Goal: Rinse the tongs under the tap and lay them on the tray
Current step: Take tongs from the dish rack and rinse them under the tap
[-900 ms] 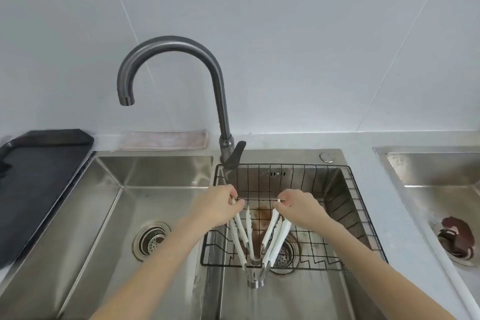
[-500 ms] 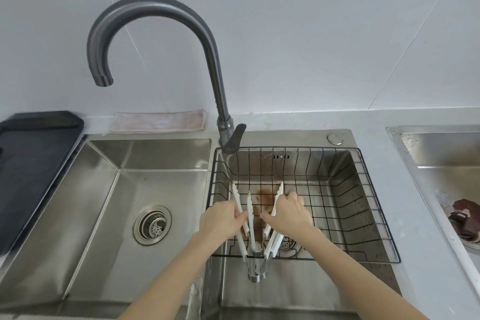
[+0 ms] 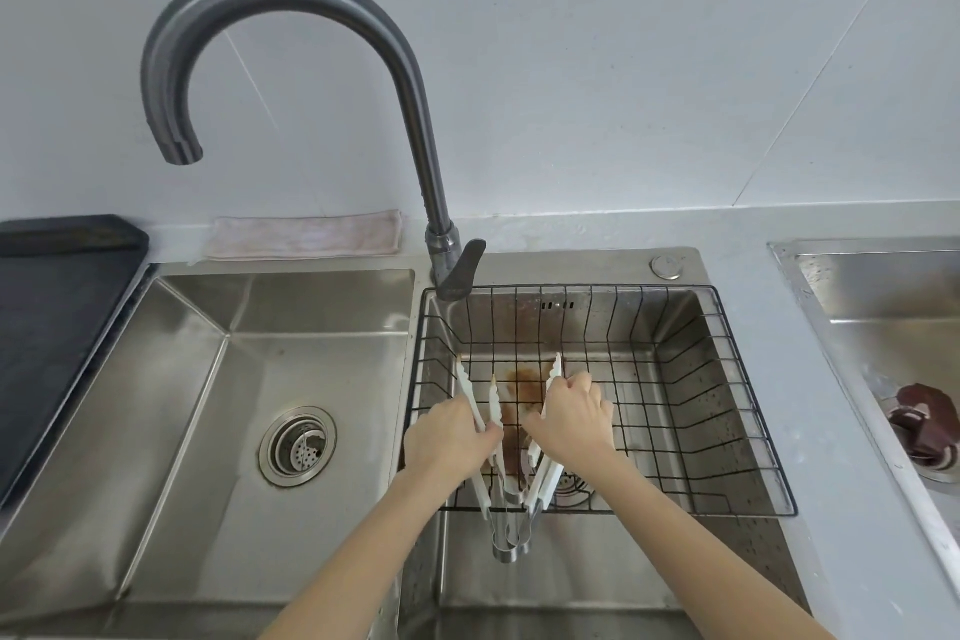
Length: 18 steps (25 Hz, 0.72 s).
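Two white-and-steel tongs stand fanned out in the wire basket (image 3: 727, 437) over the right sink bowl, steel hinges toward me. My left hand (image 3: 449, 439) grips the left tongs (image 3: 480, 489). My right hand (image 3: 574, 418) grips the right tongs (image 3: 548, 478). The white tips stick up beyond both hands. The grey tap (image 3: 410, 83) arches left, its spout over the left bowl (image 3: 171, 431); no water is visible. The dark tray (image 3: 47, 322) lies on the counter at far left.
A folded pale cloth (image 3: 304, 234) lies behind the left bowl. The tap lever (image 3: 465, 265) sits at the base. A second sink (image 3: 893, 327) at far right holds a dark brown object (image 3: 924, 424). Brown stains mark the right bowl under the basket.
The view has moved in closer and tipped down. Both hands slid down the tongs toward the hinges, so more of the white tips shows above them.
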Each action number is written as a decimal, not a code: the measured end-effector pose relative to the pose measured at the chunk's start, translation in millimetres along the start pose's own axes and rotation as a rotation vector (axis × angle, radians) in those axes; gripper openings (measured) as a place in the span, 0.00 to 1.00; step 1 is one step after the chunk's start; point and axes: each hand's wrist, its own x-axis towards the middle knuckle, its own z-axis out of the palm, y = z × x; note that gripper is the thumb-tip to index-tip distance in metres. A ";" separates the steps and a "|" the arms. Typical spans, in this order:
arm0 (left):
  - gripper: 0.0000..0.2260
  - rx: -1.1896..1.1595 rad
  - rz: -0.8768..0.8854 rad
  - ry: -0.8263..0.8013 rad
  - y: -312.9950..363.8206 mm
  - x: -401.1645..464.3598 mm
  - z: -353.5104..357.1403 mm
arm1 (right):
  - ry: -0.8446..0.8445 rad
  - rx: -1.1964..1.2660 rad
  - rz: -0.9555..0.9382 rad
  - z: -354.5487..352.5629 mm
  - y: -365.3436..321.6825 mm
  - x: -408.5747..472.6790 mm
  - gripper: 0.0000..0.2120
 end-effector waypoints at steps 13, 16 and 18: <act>0.23 -0.899 -0.011 0.179 -23.3 -55.6 -20.4 | 0.094 1.086 0.030 1.2 -16.7 -55.8 0.24; 0.25 -0.942 0.012 0.192 -45.9 -68.6 -23.8 | 0.069 1.151 0.050 5.9 -31.0 -63.5 0.22; 0.25 -0.946 0.015 0.198 -64.1 -73.7 -27.3 | 0.045 1.156 0.035 10.1 -45.7 -67.3 0.20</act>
